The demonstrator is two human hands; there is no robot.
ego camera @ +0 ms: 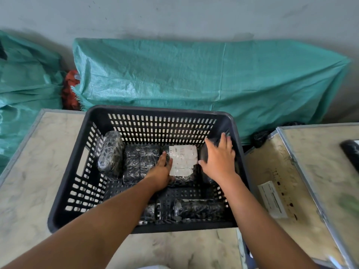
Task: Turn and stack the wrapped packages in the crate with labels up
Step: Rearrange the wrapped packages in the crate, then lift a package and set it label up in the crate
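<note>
Labelled package: I see it lying label up, mid-row inside the crate.
Left hand: flat and loosely spread, pressing on that package's left edge.
Right hand: fingers spread wide over a dark package by the right wall; I cannot tell if it grips.
Other packages: two at left, more along the near wall.
Crate's place: on a marbled table.
Behind: green sacks.

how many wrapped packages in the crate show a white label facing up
1. The black plastic-wrapped package with the white label lies mid-crate between both hands. The other dark wrapped packages show no label; some labels may be hidden underneath or by the hands.
</note>
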